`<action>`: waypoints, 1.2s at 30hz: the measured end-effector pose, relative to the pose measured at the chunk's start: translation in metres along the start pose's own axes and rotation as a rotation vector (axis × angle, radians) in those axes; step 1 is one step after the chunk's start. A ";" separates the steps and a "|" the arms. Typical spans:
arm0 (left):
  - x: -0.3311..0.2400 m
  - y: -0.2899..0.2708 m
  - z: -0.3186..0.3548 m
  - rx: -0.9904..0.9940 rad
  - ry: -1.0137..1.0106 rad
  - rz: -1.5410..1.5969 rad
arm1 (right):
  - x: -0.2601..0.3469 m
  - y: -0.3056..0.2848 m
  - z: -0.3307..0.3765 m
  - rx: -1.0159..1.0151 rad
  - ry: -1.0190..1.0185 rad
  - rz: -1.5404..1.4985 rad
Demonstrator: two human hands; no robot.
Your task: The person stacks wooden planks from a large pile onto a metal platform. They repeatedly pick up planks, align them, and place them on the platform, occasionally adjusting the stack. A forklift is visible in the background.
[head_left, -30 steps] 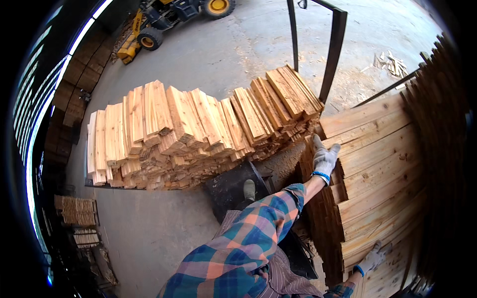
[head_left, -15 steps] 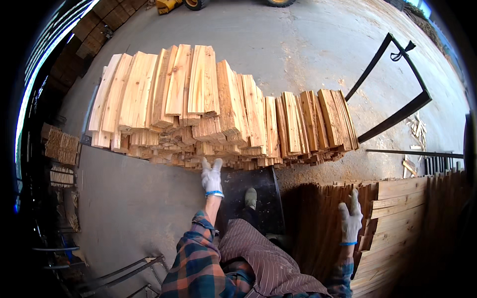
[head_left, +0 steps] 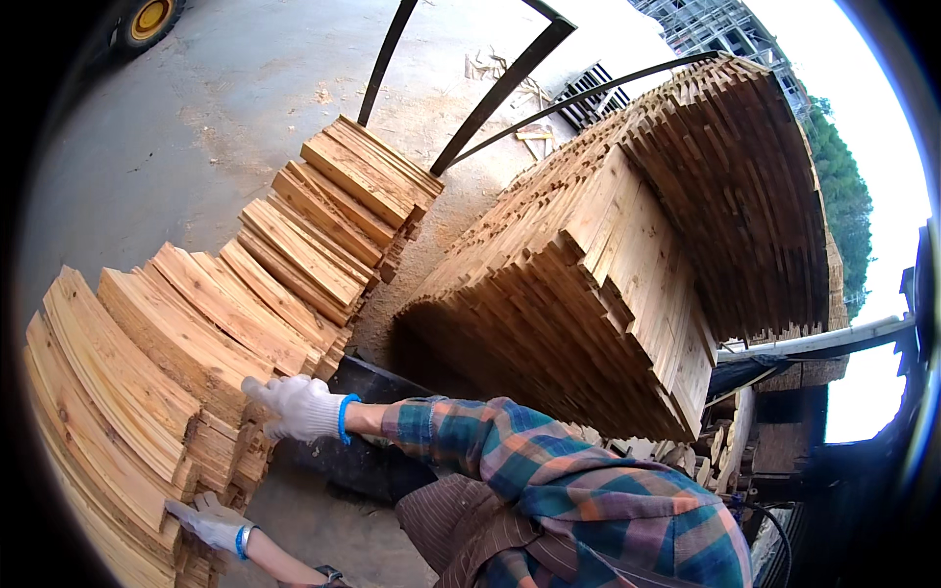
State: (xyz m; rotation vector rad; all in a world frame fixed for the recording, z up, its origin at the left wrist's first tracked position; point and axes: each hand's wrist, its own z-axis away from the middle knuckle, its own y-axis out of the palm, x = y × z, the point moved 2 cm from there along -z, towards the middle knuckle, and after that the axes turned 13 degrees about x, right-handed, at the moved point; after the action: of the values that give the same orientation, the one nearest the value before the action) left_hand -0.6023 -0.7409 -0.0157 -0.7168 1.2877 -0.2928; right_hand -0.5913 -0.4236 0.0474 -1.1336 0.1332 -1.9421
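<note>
Both my hands wear white knit gloves with blue cuffs and are at the near ends of a long row of stacked wooden boards (head_left: 186, 328). My left hand (head_left: 211, 524), lower in the picture, lies against the board ends with fingers spread and thumb apart; it grips no board. My right hand (head_left: 299, 409) reaches across in its plaid sleeve, a little further along the row. Its fingers stretch toward the board ends, apart from one another, with nothing seen in them. Whether the right fingertips touch the wood I cannot tell.
A tall stack of boards (head_left: 627, 265) stands on the right. Black metal frame bars (head_left: 505, 93) rise beyond the row's far end. A dark plate (head_left: 377, 377) lies between row and stack. Wood scraps (head_left: 534, 142) litter the floor, and a yellow-hubbed wheel (head_left: 150, 20) shows top left.
My view has swung right and tilted. My right hand has come from beside the tall stack across to the board row. My left hand remains at the row's near side.
</note>
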 end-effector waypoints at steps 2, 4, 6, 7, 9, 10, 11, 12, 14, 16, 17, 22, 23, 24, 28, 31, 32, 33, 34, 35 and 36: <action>-0.026 0.002 0.001 -0.045 -0.054 -0.434 | 0.003 0.005 -0.018 -0.036 -0.035 -0.051; -0.032 0.003 -0.004 -0.073 -0.040 -0.548 | 0.006 0.007 -0.031 -0.024 -0.032 -0.090; -0.027 0.001 -0.008 -0.037 -0.089 -0.654 | 0.016 0.001 -0.039 -0.046 -0.057 -0.084; -0.024 0.000 -0.010 -0.019 -0.115 -0.707 | 0.021 0.001 -0.043 -0.012 -0.012 -0.094; -0.049 0.001 -0.003 0.013 -0.176 -0.775 | 0.025 -0.002 -0.049 -0.017 -0.049 -0.098; -0.058 0.002 -0.002 0.032 -0.207 -0.809 | 0.026 -0.001 -0.053 -0.019 -0.065 -0.101; -0.058 0.003 -0.001 -0.001 -0.173 -0.726 | 0.029 -0.002 -0.055 -0.033 -0.081 -0.116; -0.056 0.002 -0.002 -0.027 -0.201 -0.449 | 0.031 -0.003 -0.058 -0.030 -0.079 -0.111; -0.062 0.005 -0.001 -0.053 -0.248 0.011 | 0.035 -0.004 -0.060 -0.025 -0.071 -0.108; -0.082 0.003 0.004 -0.077 -0.308 0.277 | 0.044 -0.005 -0.063 0.010 -0.049 -0.079; -0.086 0.001 0.006 -0.079 -0.342 0.362 | 0.046 -0.004 -0.064 0.031 -0.036 -0.067; -0.087 -0.006 0.008 -0.090 -0.328 0.554 | 0.053 0.010 -0.063 0.003 -0.078 -0.087; -0.090 -0.005 0.012 -0.077 -0.314 0.521 | 0.050 0.012 -0.061 -0.012 -0.087 -0.117; -0.092 -0.004 0.015 -0.064 -0.300 0.488 | 0.048 0.013 -0.058 -0.029 -0.095 -0.148; -0.091 0.003 0.018 -0.014 -0.275 0.431 | 0.033 0.011 -0.052 0.051 -0.037 -0.136; -0.073 0.007 0.007 -0.082 -0.306 0.650 | 0.027 0.001 -0.048 0.076 -0.032 -0.144; -0.076 0.008 0.008 -0.057 -0.322 0.620 | 0.026 -0.001 -0.049 0.068 0.001 -0.136; -0.079 0.012 0.010 -0.036 -0.342 0.592 | 0.022 -0.002 -0.047 0.065 0.032 -0.122; -0.083 0.014 0.011 -0.082 -0.350 0.705 | 0.025 -0.001 -0.051 0.078 0.021 -0.102; -0.104 0.008 0.013 -0.147 -0.343 0.814 | 0.028 0.001 -0.056 0.093 0.023 -0.090; -0.127 0.017 0.025 -0.153 -0.447 0.876 | 0.015 -0.003 -0.048 0.056 0.025 -0.071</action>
State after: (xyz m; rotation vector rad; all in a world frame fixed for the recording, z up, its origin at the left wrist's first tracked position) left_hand -0.6172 -0.6472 0.0741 -0.2627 1.0811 0.6496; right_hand -0.6328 -0.4478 0.0309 -1.0906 0.0518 -2.0106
